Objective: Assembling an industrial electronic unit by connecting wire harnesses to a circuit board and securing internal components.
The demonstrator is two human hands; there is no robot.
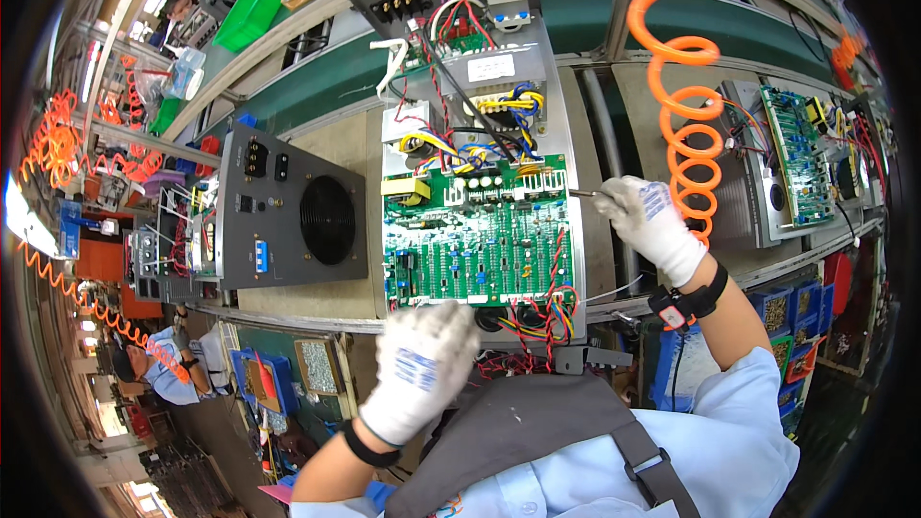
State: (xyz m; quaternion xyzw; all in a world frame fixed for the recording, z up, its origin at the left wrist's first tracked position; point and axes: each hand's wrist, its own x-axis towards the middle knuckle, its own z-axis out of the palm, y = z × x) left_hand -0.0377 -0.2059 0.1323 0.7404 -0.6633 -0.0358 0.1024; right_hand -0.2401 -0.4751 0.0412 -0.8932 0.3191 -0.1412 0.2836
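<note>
Green board (470,264), beyond left grip (425,363), near right grip (647,219)

Open gap — orange hose (693,101) right, chassis (560,101) left

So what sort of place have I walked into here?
It looks like an electronics assembly workshop: a green circuit board sits wired into an open metal unit on the bench, another opened unit stands to the right, and a coiled orange hose, perhaps for air tools, hangs between them.
</note>
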